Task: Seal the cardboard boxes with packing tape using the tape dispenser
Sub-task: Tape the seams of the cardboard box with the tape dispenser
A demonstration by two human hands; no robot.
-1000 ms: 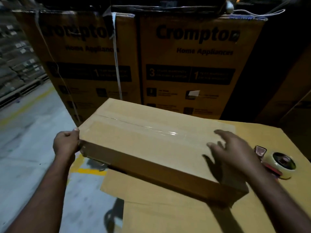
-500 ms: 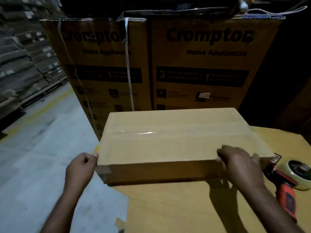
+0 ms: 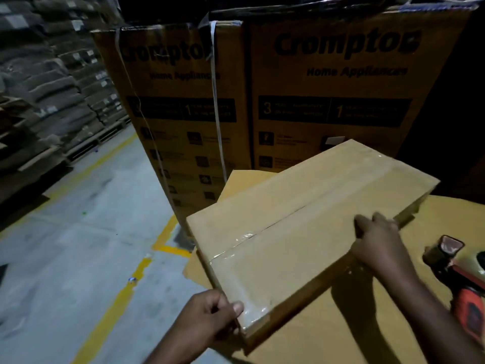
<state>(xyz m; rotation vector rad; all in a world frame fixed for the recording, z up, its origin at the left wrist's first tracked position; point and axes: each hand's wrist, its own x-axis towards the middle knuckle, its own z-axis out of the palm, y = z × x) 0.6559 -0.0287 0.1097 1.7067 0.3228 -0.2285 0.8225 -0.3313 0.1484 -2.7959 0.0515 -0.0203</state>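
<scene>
A: So, box moved?
B: Turned on the worktop; left hand gripped its near corner, right hand clutched the side edge; seam already taped; tape dispenser lay idle, right; end seams probably next.

Tall printed cartons wall off the far side behind the box; the tape dispenser crowds its right; bare floor lies open left.

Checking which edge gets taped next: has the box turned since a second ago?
Yes. The box has turned anticlockwise: its taped seam ran parallel to the Crompton cartons before and now points diagonally toward them.
</scene>
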